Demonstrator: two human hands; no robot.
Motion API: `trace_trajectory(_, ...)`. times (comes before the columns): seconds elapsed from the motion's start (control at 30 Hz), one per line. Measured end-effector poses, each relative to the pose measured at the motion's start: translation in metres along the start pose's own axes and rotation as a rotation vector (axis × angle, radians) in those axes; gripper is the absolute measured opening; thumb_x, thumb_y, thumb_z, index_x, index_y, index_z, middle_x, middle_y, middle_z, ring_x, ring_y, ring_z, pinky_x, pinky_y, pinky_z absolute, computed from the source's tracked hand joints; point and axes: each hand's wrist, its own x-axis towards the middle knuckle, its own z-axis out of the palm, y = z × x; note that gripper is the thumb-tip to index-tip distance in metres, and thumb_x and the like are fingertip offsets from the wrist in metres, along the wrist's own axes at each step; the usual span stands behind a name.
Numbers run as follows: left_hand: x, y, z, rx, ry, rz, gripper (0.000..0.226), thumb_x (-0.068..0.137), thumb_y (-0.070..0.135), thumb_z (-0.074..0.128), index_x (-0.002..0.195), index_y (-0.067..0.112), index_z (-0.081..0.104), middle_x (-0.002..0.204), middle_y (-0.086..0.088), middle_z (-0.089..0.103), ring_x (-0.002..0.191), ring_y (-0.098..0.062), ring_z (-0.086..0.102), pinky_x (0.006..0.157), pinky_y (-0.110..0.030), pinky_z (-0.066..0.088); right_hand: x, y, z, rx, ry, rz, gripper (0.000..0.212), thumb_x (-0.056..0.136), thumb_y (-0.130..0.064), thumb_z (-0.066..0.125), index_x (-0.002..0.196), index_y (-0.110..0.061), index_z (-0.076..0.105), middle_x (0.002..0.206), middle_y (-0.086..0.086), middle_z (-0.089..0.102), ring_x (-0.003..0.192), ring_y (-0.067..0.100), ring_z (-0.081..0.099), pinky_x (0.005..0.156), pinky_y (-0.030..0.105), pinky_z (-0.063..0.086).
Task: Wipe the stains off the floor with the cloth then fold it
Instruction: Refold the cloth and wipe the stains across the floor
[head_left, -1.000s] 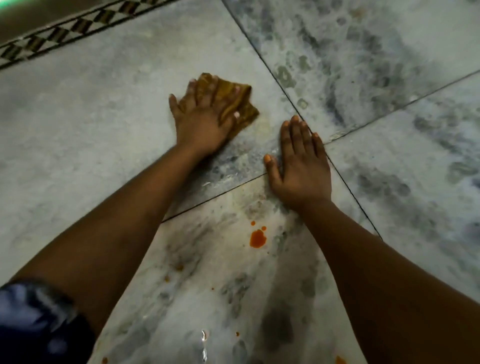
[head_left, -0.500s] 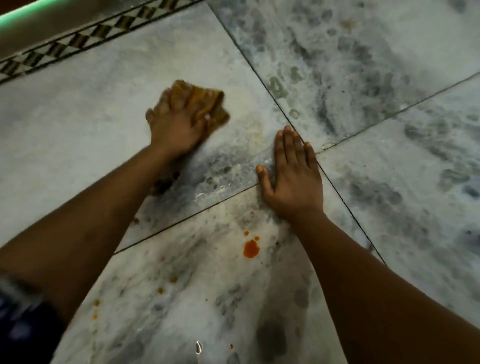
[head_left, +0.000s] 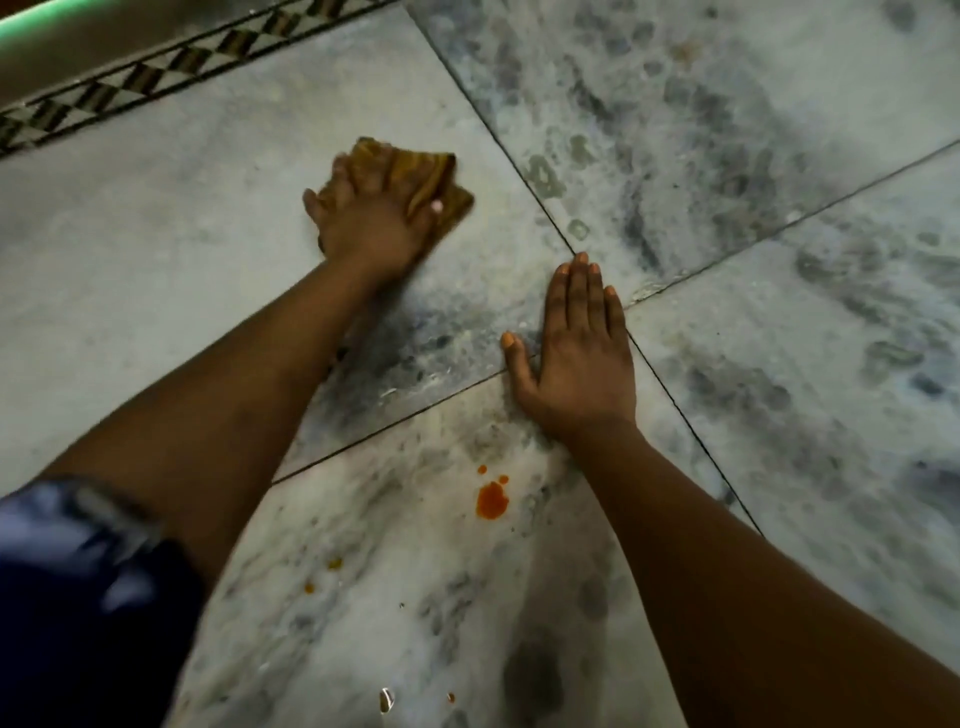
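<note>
Left hand: my left hand (head_left: 371, 218) lies on top of the cloth (head_left: 415, 176), fingers spread over the bunched fabric and bearing down; whether they curl into the folds I cannot tell, as the hand is blurred.
Cloth: brown, crumpled into a pad, on the far-left tile of the floor (head_left: 156, 260), just short of the patterned border strip (head_left: 156, 78). Bunched this way it gives a thick wad to push against the marble.
Right hand: my right hand (head_left: 582, 364) is flat on the floor, fingers straight and together, thumb out, holding nothing. It sits over the point where the tile joints cross and appears to serve as a prop for my weight while I lean forward.
Hands relative to each other: apart, with a stretch of bare tile between them.
Stains outstanding: an orange-red blot (head_left: 492, 500) with small drops beside it on the near tile, just below my right wrist; smaller orange specks (head_left: 334, 564) lower left. None lies under the cloth.
Progress, judged: wiping in hand, far from finished; folding not yet begun.
Next move, judged: draw the cloth back toward the red blot.
Risk: smearing rather than lifting the stain.
</note>
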Motion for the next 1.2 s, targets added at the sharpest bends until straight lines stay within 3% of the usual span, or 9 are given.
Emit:
trace_trajectory(0.1, 0.012, 0.043, 0.001, -0.039, -0.003, -0.076, 0.058, 0.093, 0.062, 0.027, 0.146, 0.041, 0.017, 0.159, -0.005, 0.001, 0.143, -0.04, -0.005, 0.108, -0.065, -0.004, 0.001, -0.001, 0.0, 0.017, 0.005, 0.0, 0.082, 0.087, -0.053, 0.019, 0.148, 0.001, 0.011, 0.156, 0.021, 0.007, 0.145, 0.03, 0.006, 0.117, 0.038, 0.002)
trace_trajectory(0.2, -0.023, 0.066, 0.014, -0.003, 0.027, 0.087, 0.055, 0.095, 0.057, 0.026, 0.146, 0.042, 0.016, 0.159, -0.001, 0.005, 0.144, -0.035, -0.002, 0.11, -0.062, -0.001, 0.002, -0.002, 0.002, 0.006, 0.032, 0.001, 0.083, 0.086, -0.054, 0.018, 0.146, 0.003, 0.017, 0.154, 0.024, 0.014, 0.144, 0.033, 0.013, 0.117, 0.04, 0.006)
trace_trajectory(0.33, -0.083, 0.008, 0.022, 0.081, 0.079, 0.204, 0.059, 0.085, 0.064, 0.014, 0.143, 0.05, 0.018, 0.159, 0.005, 0.01, 0.144, -0.03, 0.005, 0.11, -0.056, 0.007, 0.001, 0.0, 0.001, 0.001, 0.023, -0.005, 0.083, 0.086, -0.054, 0.017, 0.146, 0.003, 0.017, 0.154, 0.024, 0.013, 0.144, 0.033, 0.013, 0.117, 0.04, 0.006)
trace_trajectory(0.47, -0.065, -0.046, 0.011, 0.057, 0.068, 0.005, 0.057, 0.088, 0.064, 0.018, 0.143, 0.048, 0.02, 0.159, 0.003, 0.011, 0.144, -0.034, 0.007, 0.109, -0.059, 0.009, 0.0, 0.003, 0.002, 0.015, 0.013, -0.009, 0.084, 0.085, -0.055, 0.013, 0.147, 0.002, 0.012, 0.155, 0.022, 0.008, 0.145, 0.031, 0.007, 0.118, 0.038, 0.004)
trace_trajectory(0.6, 0.008, -0.021, -0.006, -0.071, 0.047, -0.189, 0.054, 0.093, 0.059, 0.03, 0.145, 0.042, 0.024, 0.159, -0.003, 0.006, 0.143, -0.04, 0.0, 0.108, -0.063, 0.0, 0.0, 0.001, 0.002, 0.017, 0.021, -0.007, 0.084, 0.085, -0.055, 0.015, 0.147, 0.002, 0.013, 0.155, 0.022, 0.01, 0.145, 0.031, 0.009, 0.117, 0.039, 0.005)
trace_trajectory(0.77, 0.009, 0.045, 0.004, -0.044, 0.003, 0.009, 0.058, 0.093, 0.059, 0.029, 0.147, 0.039, 0.019, 0.159, -0.004, 0.003, 0.143, -0.038, -0.003, 0.11, -0.061, 0.0, 0.001, 0.0, 0.001, -0.004, 0.002, -0.009, 0.085, 0.083, -0.055, 0.011, 0.147, 0.001, 0.011, 0.155, 0.022, 0.009, 0.145, 0.031, 0.007, 0.117, 0.039, 0.004)
trace_trajectory(0.97, -0.116, -0.022, 0.025, 0.044, 0.101, 0.278, 0.059, 0.085, 0.062, 0.014, 0.142, 0.048, 0.021, 0.158, 0.002, 0.016, 0.143, -0.034, 0.011, 0.108, -0.054, 0.015, -0.002, 0.002, 0.003, -0.019, -0.02, -0.012, 0.085, 0.084, -0.056, 0.01, 0.147, 0.001, 0.009, 0.156, 0.022, 0.008, 0.145, 0.031, 0.005, 0.117, 0.037, 0.001)
trace_trajectory(1.1, -0.11, -0.088, 0.016, 0.062, 0.112, -0.086, 0.063, 0.089, 0.064, 0.024, 0.145, 0.037, 0.027, 0.158, -0.005, 0.011, 0.142, -0.038, 0.012, 0.106, -0.056, 0.019, -0.001, 0.003, 0.003, -0.037, -0.035, -0.013, 0.083, 0.087, -0.055, 0.013, 0.148, 0.0, 0.003, 0.157, 0.02, 0.001, 0.146, 0.028, -0.001, 0.116, 0.035, -0.003)
trace_trajectory(1.2, -0.066, -0.085, 0.003, 0.005, 0.097, -0.275, 0.066, 0.088, 0.069, 0.029, 0.146, 0.036, 0.025, 0.158, -0.006, 0.013, 0.139, -0.041, 0.013, 0.107, -0.063, 0.014, 0.001, 0.001, 0.001, -0.043, -0.022, -0.023, 0.088, 0.082, -0.058, 0.005, 0.148, 0.0, 0.004, 0.156, 0.021, 0.002, 0.146, 0.029, 0.001, 0.117, 0.036, -0.001)
